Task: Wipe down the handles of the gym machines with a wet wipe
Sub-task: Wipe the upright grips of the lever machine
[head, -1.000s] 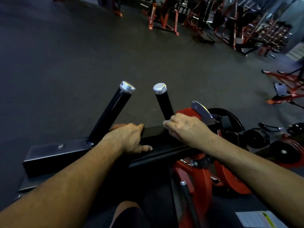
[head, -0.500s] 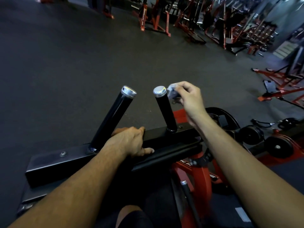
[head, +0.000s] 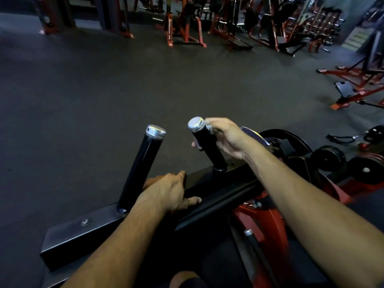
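Nearest the camera, the left hand (head: 170,192) lies on the black crossbar (head: 209,185), fingers curled over its far edge and thumb out along the near side, gripping the bar. Just left of this hand the left handle (head: 141,169) rises from the bar, a black tube tilted up and away with a silver cap; the hand sits at its base, and whether it touches the tube cannot be told.

Further out and to the right, the right hand (head: 226,138) is wrapped around the upper part of the right handle (head: 207,146), just below its silver cap. The thumb tip shows on the handle's left side and the fingers curl round the far side. A small pale bit of the wipe (head: 208,127) peeks out between the fingers and the handle, pressed against the grip under the cap; the rest of it is hidden in the hand.

Right of the right forearm stand a red frame (head: 268,221) and black weight plates (head: 328,157). Beyond both hands lies dark floor (head: 104,90), then rows of red machines (head: 185,28) far off.
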Demonstrator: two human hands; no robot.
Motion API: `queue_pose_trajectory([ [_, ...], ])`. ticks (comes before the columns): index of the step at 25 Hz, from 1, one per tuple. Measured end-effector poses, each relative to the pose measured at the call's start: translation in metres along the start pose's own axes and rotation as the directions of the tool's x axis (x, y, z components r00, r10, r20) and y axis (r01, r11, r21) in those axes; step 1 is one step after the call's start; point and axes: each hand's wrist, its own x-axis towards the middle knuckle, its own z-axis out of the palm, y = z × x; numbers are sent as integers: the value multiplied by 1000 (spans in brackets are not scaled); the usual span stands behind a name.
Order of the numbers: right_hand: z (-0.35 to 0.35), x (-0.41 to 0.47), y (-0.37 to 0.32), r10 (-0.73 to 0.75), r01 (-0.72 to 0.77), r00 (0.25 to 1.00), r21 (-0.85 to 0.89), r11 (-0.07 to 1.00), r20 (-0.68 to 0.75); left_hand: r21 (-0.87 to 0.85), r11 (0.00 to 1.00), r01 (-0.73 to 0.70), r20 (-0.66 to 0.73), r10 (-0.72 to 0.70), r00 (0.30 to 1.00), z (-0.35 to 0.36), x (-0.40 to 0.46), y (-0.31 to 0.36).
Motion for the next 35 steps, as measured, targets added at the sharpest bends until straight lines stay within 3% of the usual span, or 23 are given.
queue_pose_trajectory([
  [3, 13, 7, -9, 51, -50, 998, 59, 997, -21, 25, 1000, 9, -49, -8, 999, 1, -3, 0],
  [9, 23, 5, 12, -81, 89, 988, 59, 994, -131, 58, 998, -21, -50, 24, 998, -5, -7, 6],
  [15, 21, 11, 26, -149, 112, 964, -172, 979, -219, 63, 998, -26, -45, 29, 999, -7, -10, 8],
  [17, 10, 4, 32, -99, 59, 975, -197, 979, -201, 64, 998, -27, -47, 30, 998, -5, -8, 6],
  [21, 8, -2, 26, 34, -43, 988, -52, 998, -152, 58, 998, -28, -56, 31, 998, -4, -6, 5],
  [26, 34, 15, -19, -34, 40, 994, 55, 998, -104, 48, 998, -33, -47, 36, 998, -3, -6, 3],
  [31, 32, 15, -9, -128, 142, 987, 151, 978, -97, 46, 998, -35, -30, 36, 999, -3, -3, 3],
  [33, 34, 11, 6, -257, 275, 940, 54, 960, -223, 52, 998, -26, -35, 28, 999, 0, -3, 1],
  [35, 38, 1, 28, -490, 369, 786, -351, 861, -377, 60, 998, -35, -47, 38, 998, 1, -4, 0],
])
